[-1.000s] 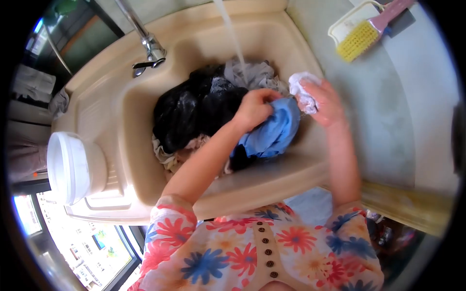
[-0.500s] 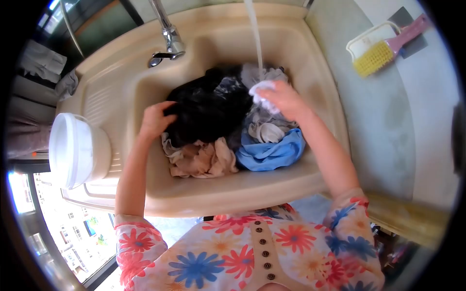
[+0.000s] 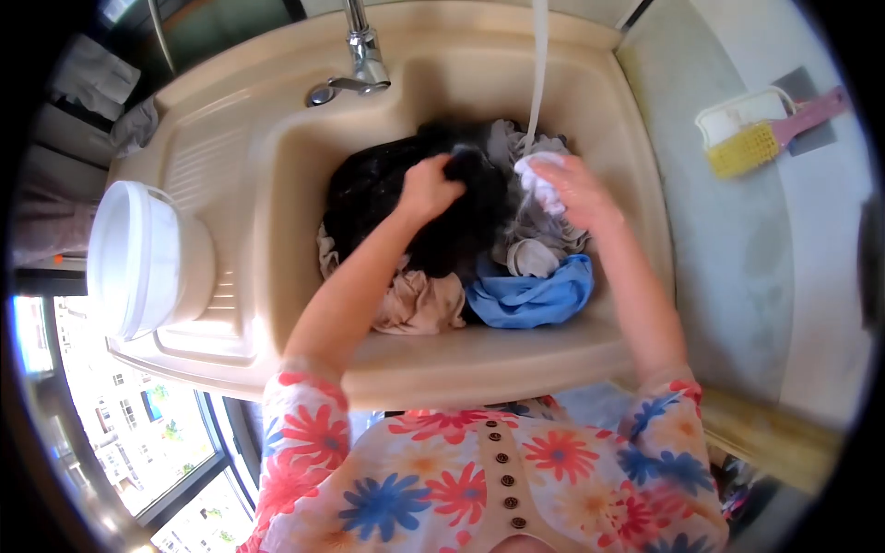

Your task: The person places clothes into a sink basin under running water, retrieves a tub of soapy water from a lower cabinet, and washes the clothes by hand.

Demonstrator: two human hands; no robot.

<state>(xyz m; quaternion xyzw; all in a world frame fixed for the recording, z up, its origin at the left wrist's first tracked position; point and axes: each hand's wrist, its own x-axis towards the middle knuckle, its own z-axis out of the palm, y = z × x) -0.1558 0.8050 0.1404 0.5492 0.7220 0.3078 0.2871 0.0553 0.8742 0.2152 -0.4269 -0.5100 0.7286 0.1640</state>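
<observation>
Water falls from above onto a white cloth [image 3: 539,181], around which my right hand [image 3: 583,192] is closed, over grey garments at the right of the basin. My left hand [image 3: 429,189] has its fingers closed on black clothing [image 3: 369,189], near the middle of the pile. Below the black clothing lies a beige-pink cloth [image 3: 421,304]. A blue cloth [image 3: 535,297] rests beside it, under a bundled whitish piece [image 3: 533,259].
The beige sink [image 3: 461,364] has a chrome faucet [image 3: 366,60] at its back and a ribbed drainboard on the left, where a white bucket [image 3: 138,263] stands. A yellow-bristled brush [image 3: 745,150] sits on a wall holder at right.
My left hand has moved right from the pile's left edge and now grips black clothing. The view has shifted slightly; my right hand still holds the white cloth by the water.
</observation>
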